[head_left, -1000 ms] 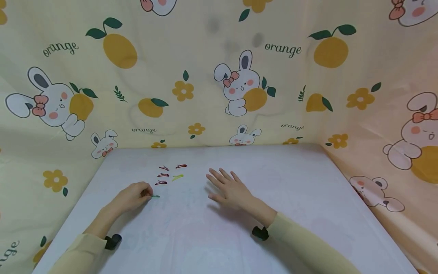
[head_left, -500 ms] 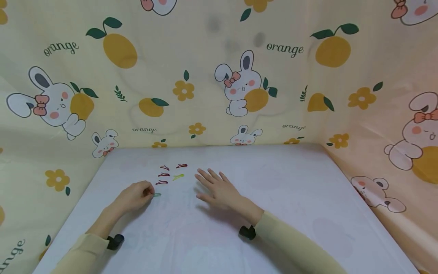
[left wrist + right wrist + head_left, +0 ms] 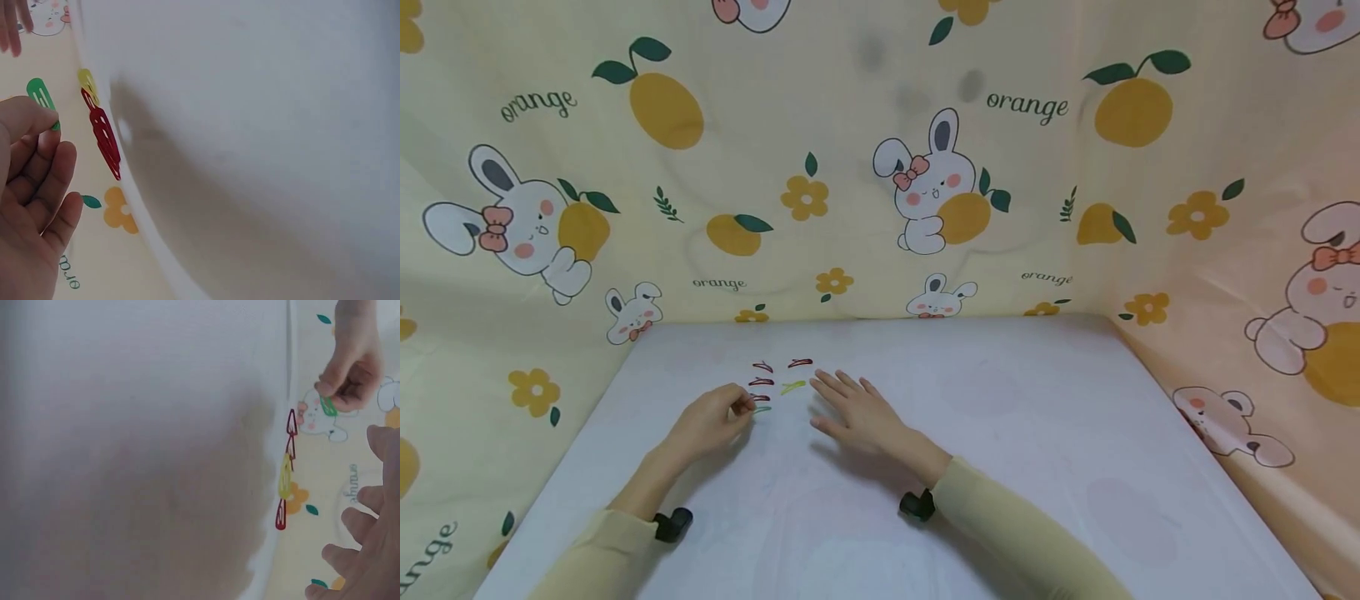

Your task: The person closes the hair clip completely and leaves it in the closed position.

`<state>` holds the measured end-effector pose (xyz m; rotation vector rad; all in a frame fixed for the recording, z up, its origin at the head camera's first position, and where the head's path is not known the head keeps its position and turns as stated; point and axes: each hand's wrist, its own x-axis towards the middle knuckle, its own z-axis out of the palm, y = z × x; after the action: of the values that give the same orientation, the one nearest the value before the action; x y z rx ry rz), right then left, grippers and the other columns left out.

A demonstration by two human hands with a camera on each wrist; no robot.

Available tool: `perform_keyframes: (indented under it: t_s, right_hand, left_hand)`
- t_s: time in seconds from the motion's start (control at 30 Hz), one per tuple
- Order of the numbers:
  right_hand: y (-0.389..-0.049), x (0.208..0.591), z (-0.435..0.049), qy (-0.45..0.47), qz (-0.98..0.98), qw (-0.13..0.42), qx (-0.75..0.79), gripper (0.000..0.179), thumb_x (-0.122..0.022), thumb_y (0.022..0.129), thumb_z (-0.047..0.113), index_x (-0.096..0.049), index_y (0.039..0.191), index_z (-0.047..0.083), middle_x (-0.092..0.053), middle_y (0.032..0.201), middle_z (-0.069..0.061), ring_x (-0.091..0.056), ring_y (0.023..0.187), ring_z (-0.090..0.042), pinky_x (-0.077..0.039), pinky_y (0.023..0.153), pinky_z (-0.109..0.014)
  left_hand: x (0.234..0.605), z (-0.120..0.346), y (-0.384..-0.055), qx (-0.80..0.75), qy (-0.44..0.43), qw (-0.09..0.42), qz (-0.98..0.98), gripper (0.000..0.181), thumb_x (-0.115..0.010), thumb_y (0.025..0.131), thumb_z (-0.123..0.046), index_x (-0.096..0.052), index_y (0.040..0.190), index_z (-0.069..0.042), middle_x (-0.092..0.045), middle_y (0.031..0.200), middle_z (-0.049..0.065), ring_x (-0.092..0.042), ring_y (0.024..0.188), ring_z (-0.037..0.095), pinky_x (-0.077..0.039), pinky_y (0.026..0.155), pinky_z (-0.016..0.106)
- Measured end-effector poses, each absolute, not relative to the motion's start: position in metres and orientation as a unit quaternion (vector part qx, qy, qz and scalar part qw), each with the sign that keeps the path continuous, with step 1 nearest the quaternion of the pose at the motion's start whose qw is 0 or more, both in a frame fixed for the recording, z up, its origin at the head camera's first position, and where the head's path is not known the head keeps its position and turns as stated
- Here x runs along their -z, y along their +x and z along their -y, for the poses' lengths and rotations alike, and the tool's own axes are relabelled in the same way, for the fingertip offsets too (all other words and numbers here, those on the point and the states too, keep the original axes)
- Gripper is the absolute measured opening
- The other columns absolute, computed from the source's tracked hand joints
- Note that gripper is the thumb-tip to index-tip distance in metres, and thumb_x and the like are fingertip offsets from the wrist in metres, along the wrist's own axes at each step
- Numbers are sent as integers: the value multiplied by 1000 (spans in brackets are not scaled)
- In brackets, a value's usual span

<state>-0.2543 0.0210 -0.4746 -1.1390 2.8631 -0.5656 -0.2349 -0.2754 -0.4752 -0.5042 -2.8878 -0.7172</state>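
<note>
Green hair clip (image 3: pixel 763 409), pinched between thumb and forefinger of the left grip (image 3: pixel 711 417), with one rounded end sticking out past the fingertips and the other fingers loosely curled. Placed over the left part of a white counter (image 3: pixel 1037 433), just on the near side of a column of three dark red clips (image 3: pixel 762 382). Cannot tell whether touching the counter or slightly above it. Nearest of those three partly hidden behind the left fingertips; other two in plain sight, one beyond the other. To the right of that column, a yellow clip (image 3: pixel 793 387), and beyond it a fourth red clip (image 3: pixel 801 362).

Right grip (image 3: pixel 865 421) released: fingers straight and spread, back of the hand upward, just to the right of the yellow clip, with a soft shadow on the counter beneath. Pale yellowish sleeves (image 3: pixel 1022 533) on both arms, plus a small black device (image 3: pixel 917 505) at the right wrist and a matching one at the left. Behind the counter and along both sides, cream cloth (image 3: pixel 737 67) printed with rabbits (image 3: pixel 925 183), oranges (image 3: pixel 667 111), flowers (image 3: pixel 1198 215) and lettering (image 3: pixel 1027 103).
</note>
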Motion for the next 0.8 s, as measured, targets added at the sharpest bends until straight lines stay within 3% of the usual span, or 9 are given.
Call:
perform_keyframes:
  t_s: [0.4,0.57,0.8]
  right_hand:
    - [-259,478,-1,-362,-900,-50,240,53,-60,107,31,-48,156,13,-53,156,-3,-48,144,-27,-34,120,-47]
    - [-263,481,6,-367,-887,-96,262,43,-64,104,20,-60,146,10,-65,142,-3,-61,131,-24,-44,113,-43]
    - [-263,482,8,-342,-889,-118,281,33,-69,101,16,-70,134,12,-73,128,-3,-68,118,-22,-51,104,-41]
  left_hand:
    - [475,252,-243,260,-203,139,934,14,-76,86,1,-70,93,-9,-68,88,-1,-65,83,17,-56,75,39]
    - [473,239,-246,275,-213,144,926,14,-76,86,2,-70,93,-8,-69,89,1,-67,84,18,-57,77,40]
    - [469,224,-250,275,-222,146,924,14,-78,85,1,-71,95,-7,-69,88,1,-66,83,18,-57,75,39]
